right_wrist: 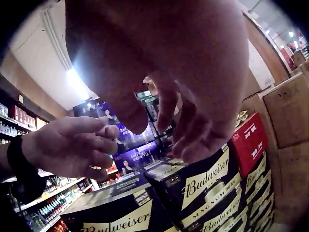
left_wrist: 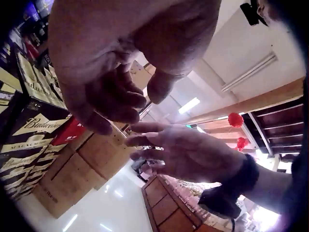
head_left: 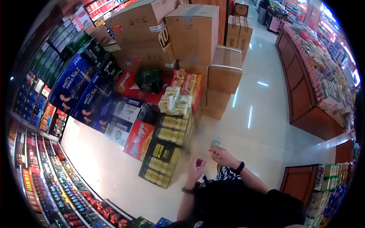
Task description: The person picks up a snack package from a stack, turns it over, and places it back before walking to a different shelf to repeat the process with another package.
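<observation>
In the head view both hands hover close together in front of the body, beside a stack of beer cartons. My left hand (head_left: 196, 169) has loosely bent fingers, with no object showing between thumb and fingertips in the left wrist view. My right hand (head_left: 221, 155) holds its fingers fairly straight, pointing toward the left hand. A small teal patch (head_left: 216, 144) shows right at the right fingertips; I cannot tell whether it is held. Nearest the hands stand black and gold Budweiser cartons (right_wrist: 207, 186), with white and yellow packets (head_left: 176, 100) on top farther back.
Red cartons (head_left: 138, 138) and blue beer cartons (head_left: 85, 87) adjoin the stack. Large cardboard boxes (head_left: 192, 34) rise behind it. Bottle shelves (head_left: 57, 178) line the left. A wooden display counter (head_left: 304, 76) borders the tiled aisle (head_left: 258, 102) at right; a low wooden cabinet (head_left: 300, 182) stands nearer.
</observation>
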Demonstrator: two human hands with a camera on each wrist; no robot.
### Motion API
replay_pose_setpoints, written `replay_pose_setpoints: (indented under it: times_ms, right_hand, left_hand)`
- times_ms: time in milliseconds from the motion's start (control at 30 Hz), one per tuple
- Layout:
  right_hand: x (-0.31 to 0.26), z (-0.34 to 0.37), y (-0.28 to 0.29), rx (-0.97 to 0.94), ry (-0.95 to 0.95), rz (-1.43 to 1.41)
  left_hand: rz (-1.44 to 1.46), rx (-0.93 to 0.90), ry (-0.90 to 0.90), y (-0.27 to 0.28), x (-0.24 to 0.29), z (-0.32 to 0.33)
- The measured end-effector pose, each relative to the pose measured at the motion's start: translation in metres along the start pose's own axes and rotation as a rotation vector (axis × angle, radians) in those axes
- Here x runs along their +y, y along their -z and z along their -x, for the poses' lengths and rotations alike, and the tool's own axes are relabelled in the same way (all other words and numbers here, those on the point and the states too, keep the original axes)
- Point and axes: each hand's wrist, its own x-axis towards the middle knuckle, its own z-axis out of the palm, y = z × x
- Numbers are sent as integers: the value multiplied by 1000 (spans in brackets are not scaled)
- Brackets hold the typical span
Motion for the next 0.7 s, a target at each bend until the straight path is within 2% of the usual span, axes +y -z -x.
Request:
replay_pose_setpoints:
  times_ms: [67,133,267,333,367,400,433,467,500,533,567,600,633,667,700]
  right_hand:
    - [22,-30,1,24,2,26]
    - [41,-68,1,99,61,102]
    - [64,-148,1,138,27,127]
    - [58,-183,8,234,166,286]
    - [51,-196,15,237,164,284]
    - [19,-203,32,134,13,29]
    - [2,-213,44,34,-136,-224]
    - [7,-224,44,44,-140,-226]
    - [17,-233,39,21,-14,-6]
    - [29,-242,36,4,109,220]
    - [42,-248,29,-55,71,228]
    - [53,-255,27,-115,38,240]
    - [56,-259,31,-98,41,248]
    - [60,-261,30,-132,67,293]
    - [62,-261,29,-172,93,338]
  left_hand:
    - [-72,-13,20,0,9,-24]
    - [-3,70,-4,-4,-9,-53]
    - [60,159,33,-8,-39,-120]
    - [380,225,207,-10,-39,-150]
    - [373,164,154,-9,-38,-168]
    - [370,161,161,-12,-30,-181]
    - [350,243,221,-16,-17,-194]
    - [328,319,277,-19,-8,-207]
    - [422,303,335,-17,-15,-218]
    - [419,279,325,-13,-46,-226]
    - [83,273,141,-7,-91,-234]
    - [-246,273,-57,-8,-111,-252]
    - [346,333,299,-17,-45,-256]
    - [345,328,294,-19,-51,-262]
    - [362,414,323,-20,-56,-261]
